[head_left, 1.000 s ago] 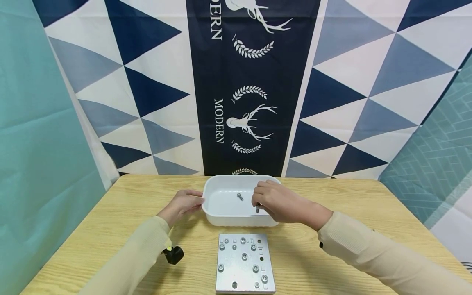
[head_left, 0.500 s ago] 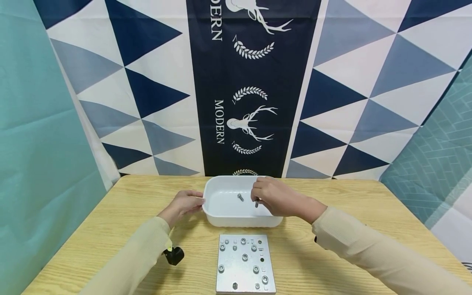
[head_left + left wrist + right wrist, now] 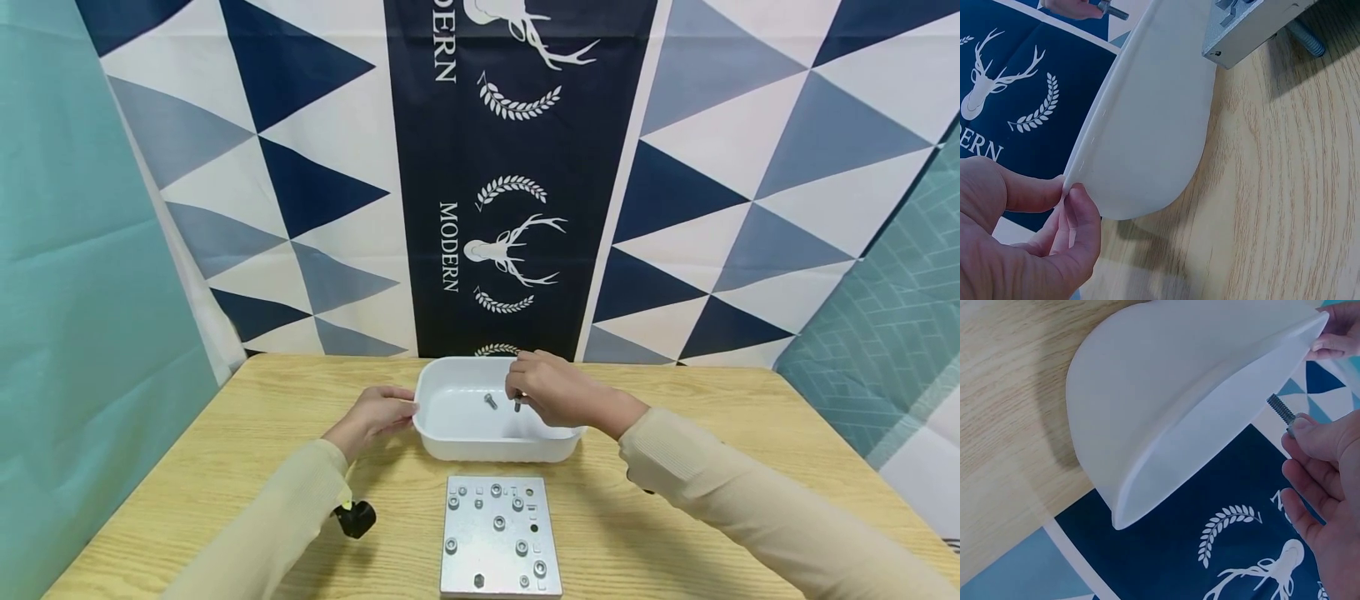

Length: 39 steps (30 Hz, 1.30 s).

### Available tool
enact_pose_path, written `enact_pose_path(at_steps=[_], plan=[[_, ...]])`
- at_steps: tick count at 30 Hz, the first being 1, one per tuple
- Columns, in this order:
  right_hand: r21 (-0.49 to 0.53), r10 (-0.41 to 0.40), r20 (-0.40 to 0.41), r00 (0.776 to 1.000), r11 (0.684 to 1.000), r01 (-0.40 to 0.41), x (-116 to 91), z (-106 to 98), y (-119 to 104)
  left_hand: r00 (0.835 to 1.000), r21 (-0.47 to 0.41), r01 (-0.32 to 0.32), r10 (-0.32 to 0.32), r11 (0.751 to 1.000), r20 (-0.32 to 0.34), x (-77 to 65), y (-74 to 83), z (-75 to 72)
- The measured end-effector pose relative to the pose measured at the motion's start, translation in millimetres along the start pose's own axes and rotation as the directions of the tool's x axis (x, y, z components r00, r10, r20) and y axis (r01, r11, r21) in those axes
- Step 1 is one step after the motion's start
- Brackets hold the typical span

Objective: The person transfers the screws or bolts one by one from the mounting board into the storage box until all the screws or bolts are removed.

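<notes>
My left hand (image 3: 375,413) pinches the rim at the left end of a white plastic tub (image 3: 457,450); the left wrist view shows thumb and fingers (image 3: 1082,215) on either side of that rim. Above the tub, my right hand (image 3: 555,390) pinches a bolt (image 3: 1282,409) between thumb and index finger, its threaded end pointing out past the fingertips. In the head view this bolt (image 3: 517,405) hangs over the tub's opening. Another bolt (image 3: 491,401) lies on the tub floor to its left.
A silver metal block (image 3: 480,560) with several socket-head screws in it sits in front of the tub on the wooden table (image 3: 660,517). A black wrist camera (image 3: 356,518) hangs below my left sleeve. Behind the table stands a patterned cloth backdrop (image 3: 495,167).
My right hand has moved a little left and farther back over the tub, carrying the bolt. The left hand stays on the rim, and the other bolt lies where it was.
</notes>
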State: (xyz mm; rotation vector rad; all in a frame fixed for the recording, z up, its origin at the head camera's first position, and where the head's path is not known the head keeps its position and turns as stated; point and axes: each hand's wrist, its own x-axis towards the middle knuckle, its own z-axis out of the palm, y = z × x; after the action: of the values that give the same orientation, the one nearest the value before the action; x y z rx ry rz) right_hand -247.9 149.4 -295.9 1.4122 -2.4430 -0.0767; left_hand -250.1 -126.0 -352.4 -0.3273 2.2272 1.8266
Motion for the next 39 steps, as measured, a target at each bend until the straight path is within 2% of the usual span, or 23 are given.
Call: enact_pose_path(at_steps=[6, 15, 39], plan=[[-0.003, -0.006, 0.031, 1.0, 1.0, 0.006, 6, 2, 4, 1.0, 0.0, -0.003, 0.003, 1.0, 0.002, 0.4, -0.7, 1.1], [0.003, 0.015, 0.036, 0.999, 1.0, -0.015, 17, 5, 12, 1.0, 0.003, -0.004, 0.004, 1.0, -0.002, 1.4, 0.2, -1.6], [0.032, 0.136, 0.156, 0.978, 0.989, -0.142, 38, 17, 29, 1.0, -0.011, -0.017, 0.017, 1.0, 0.002, -0.6, -1.2, -0.9]])
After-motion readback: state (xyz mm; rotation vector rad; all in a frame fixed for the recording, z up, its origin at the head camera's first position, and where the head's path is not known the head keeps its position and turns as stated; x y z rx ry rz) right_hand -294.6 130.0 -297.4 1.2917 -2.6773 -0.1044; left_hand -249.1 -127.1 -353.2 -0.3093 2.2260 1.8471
